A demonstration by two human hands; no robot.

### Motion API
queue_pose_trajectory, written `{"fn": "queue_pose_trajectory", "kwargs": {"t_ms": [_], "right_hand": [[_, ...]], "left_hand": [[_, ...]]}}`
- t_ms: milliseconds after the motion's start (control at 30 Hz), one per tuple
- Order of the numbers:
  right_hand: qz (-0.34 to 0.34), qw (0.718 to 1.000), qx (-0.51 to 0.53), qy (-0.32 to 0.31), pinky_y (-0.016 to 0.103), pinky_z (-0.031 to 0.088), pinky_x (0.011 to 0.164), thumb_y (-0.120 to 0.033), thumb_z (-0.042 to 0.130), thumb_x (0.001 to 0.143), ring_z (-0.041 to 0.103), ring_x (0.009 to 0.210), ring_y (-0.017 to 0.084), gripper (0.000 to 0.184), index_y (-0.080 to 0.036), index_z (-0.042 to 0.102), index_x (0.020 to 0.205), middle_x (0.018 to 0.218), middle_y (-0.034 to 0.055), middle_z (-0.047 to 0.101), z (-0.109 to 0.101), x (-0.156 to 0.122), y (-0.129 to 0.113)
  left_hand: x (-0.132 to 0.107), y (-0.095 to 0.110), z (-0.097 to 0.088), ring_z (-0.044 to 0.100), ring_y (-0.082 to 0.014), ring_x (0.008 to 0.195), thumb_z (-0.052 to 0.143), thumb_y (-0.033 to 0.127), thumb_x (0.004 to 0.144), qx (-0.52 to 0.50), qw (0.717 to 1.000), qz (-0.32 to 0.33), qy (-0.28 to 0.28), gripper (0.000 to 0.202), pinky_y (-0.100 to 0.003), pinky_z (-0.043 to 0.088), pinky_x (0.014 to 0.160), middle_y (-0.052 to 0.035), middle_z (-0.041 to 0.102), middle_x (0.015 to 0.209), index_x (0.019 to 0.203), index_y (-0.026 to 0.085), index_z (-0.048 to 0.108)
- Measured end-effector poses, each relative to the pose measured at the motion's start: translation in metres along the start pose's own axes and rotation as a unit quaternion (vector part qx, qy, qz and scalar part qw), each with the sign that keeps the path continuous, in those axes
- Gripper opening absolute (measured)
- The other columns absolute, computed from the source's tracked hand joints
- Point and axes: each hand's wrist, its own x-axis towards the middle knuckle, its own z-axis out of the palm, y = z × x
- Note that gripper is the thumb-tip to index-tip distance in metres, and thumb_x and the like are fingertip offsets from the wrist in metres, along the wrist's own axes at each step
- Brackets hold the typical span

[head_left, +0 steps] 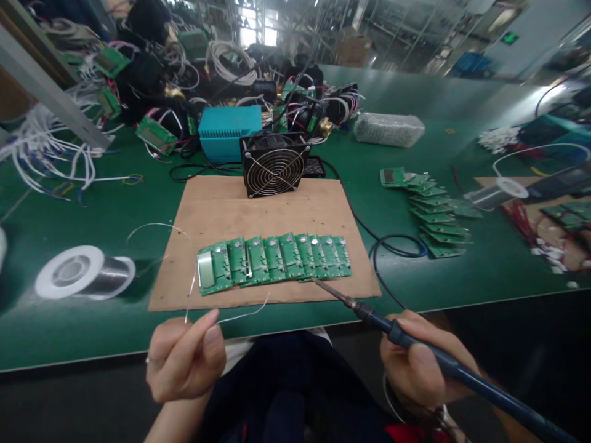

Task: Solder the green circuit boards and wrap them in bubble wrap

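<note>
A row of several overlapping green circuit boards (274,260) lies on a brown cardboard sheet (258,209). My right hand (418,363) grips a dark blue soldering iron (443,363) like a pen; its metal tip rests near the front edge of the boards at the right. My left hand (184,357) pinches a thin solder wire (244,315) that bends toward the boards and runs back to a solder spool (85,272) at the left.
A small black fan (274,163) stands at the cardboard's far edge, a teal box (229,130) behind it. More boards (434,212) fan out at the right, beside a second spool (496,192). Tangled cables and parts crowd the back left. A black cord (392,246) loops right of the cardboard.
</note>
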Motion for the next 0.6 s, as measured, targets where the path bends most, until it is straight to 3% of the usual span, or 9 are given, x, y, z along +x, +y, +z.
{"fn": "queue_pose_trajectory", "kwargs": {"t_ms": [300, 533, 600], "right_hand": [[-0.017, 0.995, -0.101, 0.012, 0.032, 0.044, 0.043, -0.016, 0.056, 0.079, 0.053, 0.052, 0.017, 0.017, -0.022, 0.070, 0.088, 0.062, 0.0024, 0.059, -0.0066, -0.0057, 0.0051], [-0.026, 0.995, -0.083, 0.044, 0.032, 0.043, 0.044, -0.015, 0.055, 0.080, 0.050, 0.051, 0.015, 0.018, -0.022, 0.069, 0.088, 0.063, 0.0011, 0.057, -0.0051, -0.0059, 0.0035], [0.004, 0.996, -0.078, 0.039, 0.031, 0.042, 0.043, -0.017, 0.053, 0.081, 0.050, 0.050, 0.015, 0.018, -0.022, 0.069, 0.087, 0.063, 0.0002, 0.056, -0.0055, -0.0070, 0.0038]], "left_hand": [[0.0016, 0.0017, 0.0017, 0.048, -0.0082, 0.051, 0.062, 0.007, 0.076, -0.002, 1.000, -0.008, -0.007, 0.039, -0.023, 0.037, 0.049, 0.0009, 0.058, 0.065, 0.113, 0.020, 0.068], [-0.0009, 0.0032, 0.0009, 0.049, -0.0092, 0.049, 0.063, 0.011, 0.076, 0.013, 0.999, -0.038, -0.008, 0.026, -0.024, 0.038, 0.048, 0.0015, 0.059, 0.062, 0.099, 0.020, 0.072], [-0.0014, 0.0035, 0.0004, 0.049, -0.0089, 0.048, 0.063, 0.012, 0.076, 0.022, 0.999, -0.040, -0.012, 0.022, -0.024, 0.038, 0.048, 0.0013, 0.059, 0.062, 0.094, 0.019, 0.073]]}}
